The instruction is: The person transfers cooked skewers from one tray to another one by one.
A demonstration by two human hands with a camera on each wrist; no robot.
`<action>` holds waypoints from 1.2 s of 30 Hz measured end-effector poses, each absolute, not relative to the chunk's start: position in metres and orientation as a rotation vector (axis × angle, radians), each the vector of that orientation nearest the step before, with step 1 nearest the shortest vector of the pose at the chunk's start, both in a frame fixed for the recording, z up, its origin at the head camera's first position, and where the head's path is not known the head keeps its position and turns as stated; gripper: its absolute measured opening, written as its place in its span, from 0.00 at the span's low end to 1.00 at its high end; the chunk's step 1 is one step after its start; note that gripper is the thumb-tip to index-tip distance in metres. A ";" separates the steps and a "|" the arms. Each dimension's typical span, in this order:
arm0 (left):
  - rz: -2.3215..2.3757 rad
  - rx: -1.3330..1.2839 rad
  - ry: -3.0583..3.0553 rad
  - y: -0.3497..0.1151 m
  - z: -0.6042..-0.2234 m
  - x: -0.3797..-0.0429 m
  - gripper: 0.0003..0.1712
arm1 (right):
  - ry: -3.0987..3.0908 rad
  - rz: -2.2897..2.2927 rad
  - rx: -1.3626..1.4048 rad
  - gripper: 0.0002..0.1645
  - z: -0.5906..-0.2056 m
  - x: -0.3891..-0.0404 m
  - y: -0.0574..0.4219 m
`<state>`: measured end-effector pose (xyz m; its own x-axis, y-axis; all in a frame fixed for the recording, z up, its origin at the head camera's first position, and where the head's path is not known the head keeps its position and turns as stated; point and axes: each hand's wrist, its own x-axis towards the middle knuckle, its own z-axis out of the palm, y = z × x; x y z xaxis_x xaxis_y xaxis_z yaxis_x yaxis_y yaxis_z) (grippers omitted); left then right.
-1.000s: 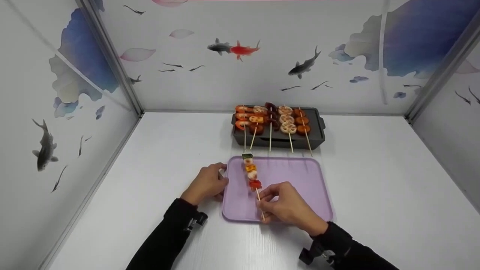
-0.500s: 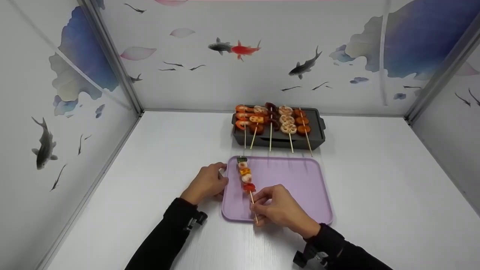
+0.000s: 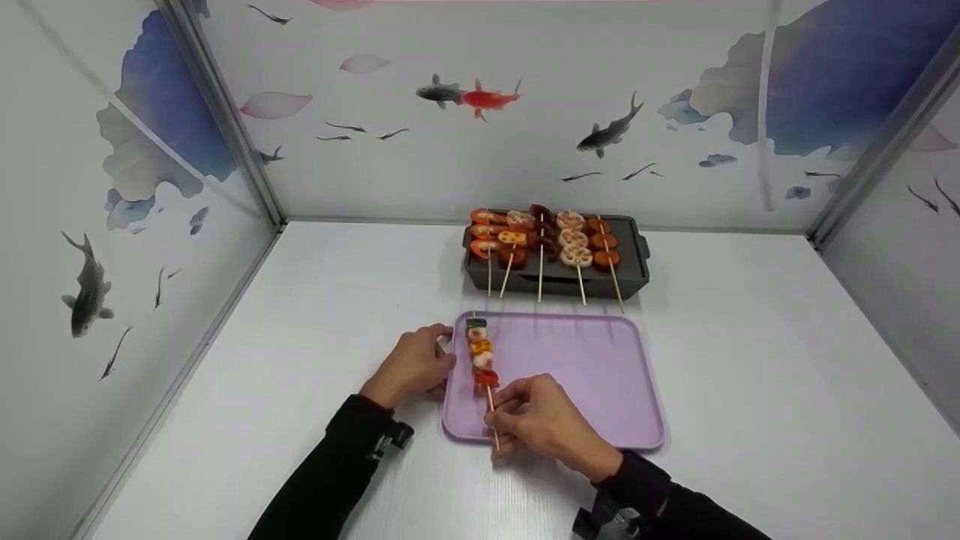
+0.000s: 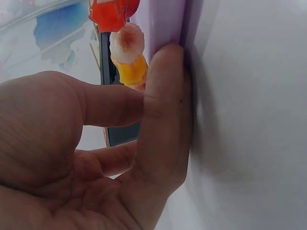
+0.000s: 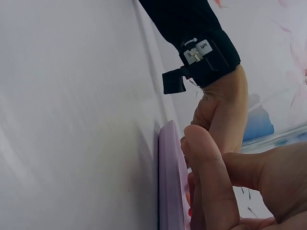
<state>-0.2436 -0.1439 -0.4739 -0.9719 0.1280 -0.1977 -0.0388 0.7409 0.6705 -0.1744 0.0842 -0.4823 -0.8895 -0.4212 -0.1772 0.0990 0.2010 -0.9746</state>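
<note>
My right hand [image 3: 544, 416] pinches the bare stick end of a skewer [image 3: 481, 352] threaded with green, white, yellow and red pieces. The skewer lies along the left side of a purple tray [image 3: 577, 375], its stick end over the front rim. My left hand [image 3: 412, 364] holds the tray's left edge. In the left wrist view, the left hand's fingers [image 4: 165, 96] meet the tray's wall [image 4: 165, 19], with the skewer's yellow piece [image 4: 132, 71] just beyond. The right wrist view shows the right hand [image 5: 216, 187] beside the tray's side; the stick is largely hidden there.
Behind the tray stands a dark grey toy grill [image 3: 634, 255] bearing several skewers, among them shrimp [image 3: 487, 232] and lotus root slices [image 3: 575, 238]. Their sticks stick out toward the tray. White walls printed with fish enclose the white table [image 3: 750, 360].
My right hand has moved left and slightly toward me with the skewer, which now lies nearer the tray's left edge. The left hand has stayed at the tray.
</note>
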 end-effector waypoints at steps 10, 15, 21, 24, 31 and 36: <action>1.053 0.055 2.692 -0.144 -0.473 -0.243 0.29 | 1.993 -1.802 -0.235 0.12 -0.487 -0.169 0.067; 1.112 0.137 2.687 -0.148 -0.473 -0.243 0.29 | 1.959 -1.828 -0.222 0.13 -0.488 -0.168 0.060; 1.165 0.158 2.641 -0.151 -0.474 -0.243 0.29 | 1.951 -1.831 -0.221 0.14 -0.489 -0.166 0.054; 1.185 0.154 2.619 -0.151 -0.475 -0.244 0.29 | 1.968 -1.813 -0.224 0.14 -0.489 -0.166 0.053; 1.194 0.158 2.611 -0.151 -0.476 -0.244 0.30 | 2.013 -1.756 -0.262 0.12 -0.487 -0.165 0.054; 1.170 0.149 2.625 -0.151 -0.476 -0.244 0.30 | 2.017 -1.743 -0.278 0.13 -0.486 -0.166 0.057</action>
<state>-0.2440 -0.1507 -0.4759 -0.9601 0.1989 -0.1966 -0.0133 0.6697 0.7425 -0.1664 0.0565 -0.4859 -0.8751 -0.4374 -0.2071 0.1415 0.1779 -0.9738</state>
